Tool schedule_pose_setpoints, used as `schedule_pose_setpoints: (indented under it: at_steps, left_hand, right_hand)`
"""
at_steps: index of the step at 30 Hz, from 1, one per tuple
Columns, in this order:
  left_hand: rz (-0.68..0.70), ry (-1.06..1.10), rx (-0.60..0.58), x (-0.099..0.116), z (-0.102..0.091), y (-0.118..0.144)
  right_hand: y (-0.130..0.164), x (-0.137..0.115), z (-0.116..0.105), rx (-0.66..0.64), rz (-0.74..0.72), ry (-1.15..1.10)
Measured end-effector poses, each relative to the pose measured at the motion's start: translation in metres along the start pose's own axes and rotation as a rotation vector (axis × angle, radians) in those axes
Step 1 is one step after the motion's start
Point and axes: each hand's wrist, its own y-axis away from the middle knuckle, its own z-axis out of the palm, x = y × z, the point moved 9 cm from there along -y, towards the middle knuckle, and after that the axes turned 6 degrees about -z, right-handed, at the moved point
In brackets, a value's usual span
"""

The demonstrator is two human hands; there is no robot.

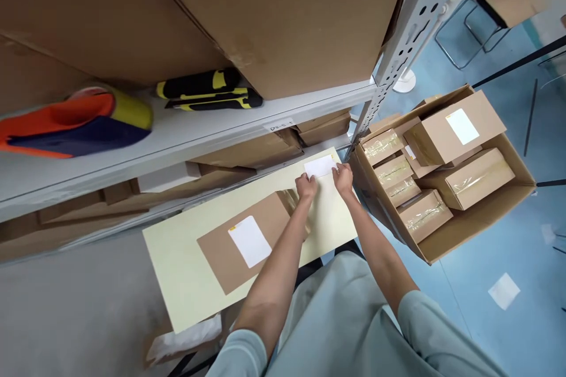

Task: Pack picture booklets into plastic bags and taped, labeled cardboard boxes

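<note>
A small white slip of paper [320,166] is at the far right end of a narrow pale yellow table [181,268]. My left hand [306,186] pinches its near left edge, and my right hand [343,179] pinches it at the right corner. Whether the slip lies flat or is slightly raised, I cannot tell. Left of my hands a brown cardboard box [212,244] rests on the table, taped at its right end. It carries a white label [250,241] on top. My left forearm hides part of the box's right side.
Beside the table on the right, a large open carton [481,215] holds several taped boxes. A metal shelf [186,129] runs along the far side with big cartons, black-and-yellow utility knives [207,91] and an orange-and-blue tape dispenser [84,121]. A white sheet [504,291] lies on the floor.
</note>
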Motion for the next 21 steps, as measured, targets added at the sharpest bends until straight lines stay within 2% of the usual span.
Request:
schedule_pose_setpoints:
  at_steps: [4,9,14,21]
  left_hand:
    - [0.012,0.067,0.032,-0.012,0.007,0.004]
    - [-0.018,0.164,0.129,-0.022,-0.002,0.004]
    - [-0.066,0.243,0.187,-0.029,-0.008,0.000]
    - [-0.028,0.339,0.232,-0.031,-0.017,0.008]
  right_hand:
    - [0.003,0.001,0.007,0.068,-0.019,-0.015]
    - [0.009,-0.002,0.010,0.121,-0.015,-0.022]
    - [0.009,-0.007,0.011,0.106,-0.021,-0.022]
    - [0.010,-0.018,0.008,0.055,-0.029,-0.009]
